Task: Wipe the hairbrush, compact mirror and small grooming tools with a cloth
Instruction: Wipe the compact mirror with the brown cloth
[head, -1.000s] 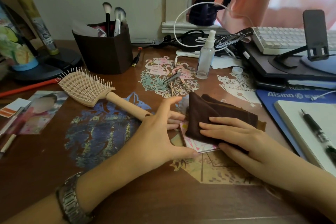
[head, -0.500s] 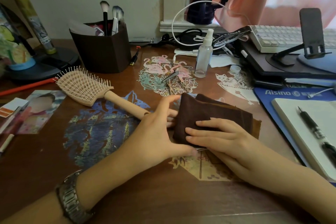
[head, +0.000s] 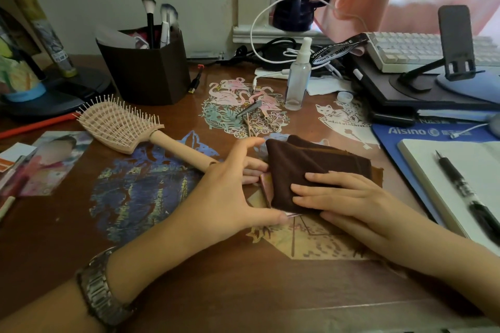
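- a folded brown cloth [head: 311,167], soft and matte with a paler tan layer showing at its right edge, lies on the glossy dark wooden desk [head: 189,292] and covers nearly all of the compact mirror [head: 264,186]; only a thin pinkish edge and a shiny lower corner show at the cloth's left side.
- the right hand [head: 349,197] lies flat on the cloth, fingers straight and together, pressing it down.
- the left hand [head: 230,192] braces the mirror's left edge: thumb stretched to the lower corner, index finger arched above the cloth's top corner, the other fingers touching the edge. a metal link watch [head: 100,289] sits on that wrist.
- the hairbrush [head: 130,130], pale beige plastic with an open vented paddle, upright bristles and a round handle, lies diagonally to the left; its handle end is hidden behind the left hand.
- the small grooming tools [head: 250,113], slim metal and thin wooden pieces, rest on a flamingo paper cutout behind the cloth, near a clear spray bottle [head: 297,81].
- farther back stands a dark faceted holder [head: 146,70] with soft-tipped makeup brushes.
- to the right, an open notebook [head: 460,178] carries a black pen [head: 465,189], on a blue mat.
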`<action>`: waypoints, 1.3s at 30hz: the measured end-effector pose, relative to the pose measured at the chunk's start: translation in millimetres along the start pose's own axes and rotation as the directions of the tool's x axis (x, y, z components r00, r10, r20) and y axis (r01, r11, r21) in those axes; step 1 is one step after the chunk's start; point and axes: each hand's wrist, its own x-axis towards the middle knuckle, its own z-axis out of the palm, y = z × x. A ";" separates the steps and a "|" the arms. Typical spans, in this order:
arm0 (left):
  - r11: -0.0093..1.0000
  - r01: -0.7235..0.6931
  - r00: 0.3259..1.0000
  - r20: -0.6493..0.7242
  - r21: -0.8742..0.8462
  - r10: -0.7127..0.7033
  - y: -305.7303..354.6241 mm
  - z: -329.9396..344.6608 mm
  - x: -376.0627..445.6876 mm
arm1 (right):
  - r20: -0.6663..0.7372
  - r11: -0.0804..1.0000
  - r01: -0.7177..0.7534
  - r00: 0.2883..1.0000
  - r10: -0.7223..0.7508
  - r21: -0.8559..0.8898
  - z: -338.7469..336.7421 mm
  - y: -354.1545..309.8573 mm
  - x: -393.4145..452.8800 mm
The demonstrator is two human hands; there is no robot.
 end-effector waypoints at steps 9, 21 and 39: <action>0.999 -0.016 1.000 -0.004 0.042 0.016 1.5 -0.4 -0.5 | -0.063 0.997 -0.065 0.996 0.068 0.044 -6.7 13.1 -11.9; 0.958 -0.036 0.999 0.034 0.286 0.027 14.7 2.4 0.8 | -0.276 0.961 -0.119 0.942 0.189 0.248 5.6 -0.1 -2.5; 0.942 -0.077 0.996 0.064 0.326 0.059 22.0 -26.5 -47.2 | -0.268 0.926 -0.184 0.922 0.279 0.331 6.6 -7.1 -2.4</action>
